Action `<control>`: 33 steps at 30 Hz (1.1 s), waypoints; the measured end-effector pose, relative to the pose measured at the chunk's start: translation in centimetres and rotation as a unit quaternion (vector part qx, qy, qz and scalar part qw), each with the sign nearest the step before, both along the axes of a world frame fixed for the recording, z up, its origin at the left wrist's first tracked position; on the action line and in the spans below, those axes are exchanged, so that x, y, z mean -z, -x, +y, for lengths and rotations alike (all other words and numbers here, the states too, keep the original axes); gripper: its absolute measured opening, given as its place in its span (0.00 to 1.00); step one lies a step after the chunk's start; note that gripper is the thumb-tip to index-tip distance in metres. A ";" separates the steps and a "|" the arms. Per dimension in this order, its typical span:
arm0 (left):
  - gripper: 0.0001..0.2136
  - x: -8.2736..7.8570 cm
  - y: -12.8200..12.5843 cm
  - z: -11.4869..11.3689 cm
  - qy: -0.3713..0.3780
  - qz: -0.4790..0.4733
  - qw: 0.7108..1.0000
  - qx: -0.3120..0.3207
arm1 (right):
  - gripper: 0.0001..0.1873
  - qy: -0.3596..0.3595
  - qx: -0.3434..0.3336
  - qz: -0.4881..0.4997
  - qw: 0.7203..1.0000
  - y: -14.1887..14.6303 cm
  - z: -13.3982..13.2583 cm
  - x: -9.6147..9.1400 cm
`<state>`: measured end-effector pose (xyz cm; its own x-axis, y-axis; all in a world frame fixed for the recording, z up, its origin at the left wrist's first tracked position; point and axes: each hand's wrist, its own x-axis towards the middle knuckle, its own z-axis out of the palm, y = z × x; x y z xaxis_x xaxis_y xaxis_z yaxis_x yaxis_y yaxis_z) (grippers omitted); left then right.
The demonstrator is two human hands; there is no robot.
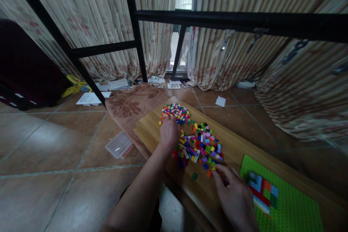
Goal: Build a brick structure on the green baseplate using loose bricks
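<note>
Loose toy bricks lie on the wooden board in two heaps: a pile of small bricks point(178, 110) at the far end and a wider spread of larger bricks point(202, 141) nearer me. My left hand point(170, 132) is at the near edge of the small pile, its fingers curled together and pointing down. Whatever is under those fingertips is hidden. Beside the wider spread, my right hand point(235, 192) pinches a small yellow brick point(214, 168) between thumb and forefinger. To its right, a green baseplate point(296, 203) carries a flat patch of joined bricks point(263, 191) in blue, red, orange, green and white.
The wooden board point(231, 134) rests on a brown patterned cloth point(130, 105). A clear plastic box point(119, 145) lies on the tiled floor to the left. Black metal bars point(217, 18) and curtains stand beyond, with papers point(119, 84) along the floor and a dark suitcase point(27, 65) far left.
</note>
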<state>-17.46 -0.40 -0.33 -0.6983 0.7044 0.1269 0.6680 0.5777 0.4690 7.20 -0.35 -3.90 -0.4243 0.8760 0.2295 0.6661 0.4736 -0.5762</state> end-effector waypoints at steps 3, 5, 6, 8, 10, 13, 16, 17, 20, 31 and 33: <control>0.13 0.7 0.3 0.7 0.020 0.021 0.999 0.017 | 0.16 -0.004 -0.006 0.019 1.000 -0.3 0.0 -0.3; 0.12 1.2 0.2 1.1 0.029 0.033 0.999 0.022 | 0.15 -0.013 -0.017 0.036 0.999 -0.4 0.0 -0.6; 0.12 1.3 0.3 1.3 0.034 0.036 0.999 0.019 | 0.15 -0.018 -0.021 0.046 0.999 -0.5 0.0 -0.7; 0.11 1.4 0.5 1.5 0.041 0.037 0.998 0.005 | 0.14 -0.029 -0.027 0.069 0.997 -0.5 0.1 -1.0; 0.09 1.1 0.9 1.6 0.033 0.026 0.999 -0.008 | 0.14 -0.032 -0.026 0.090 0.995 -0.5 0.0 -1.3; 0.07 -0.2 0.7 1.2 -0.050 0.013 0.999 0.005 | 0.13 0.003 -0.009 0.127 0.992 -0.4 -0.1 -1.9; 0.04 -1.7 -1.6 0.5 -0.221 0.035 0.967 0.125 | 0.13 0.085 0.037 0.205 0.974 0.0 -0.2 -2.6; 0.04 -2.0 -2.9 0.3 -0.266 0.030 0.948 0.171 | 0.14 0.118 0.057 0.242 0.961 0.2 -0.1 -2.9; 0.05 -2.1 -7.0 -0.5 -0.319 -0.018 0.901 0.294 | 0.20 0.201 0.105 0.363 0.904 0.6 0.3 -3.5; 0.01 -1.1 -13.3 -0.8 -0.200 -0.237 0.846 0.433 | 0.17 0.227 0.141 0.470 0.841 -1.0 1.8 -4.2; 0.01 -1.2 -13.1 -0.7 -0.187 -0.320 0.821 0.435 | 0.18 0.239 0.136 0.448 0.851 -1.5 1.9 -4.3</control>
<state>-4.37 -1.06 0.91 0.0408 0.9669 0.2519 0.2997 -0.2523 0.9201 8.73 1.52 0.35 -0.0332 0.9978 -0.0570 -0.0944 -0.0599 -0.9937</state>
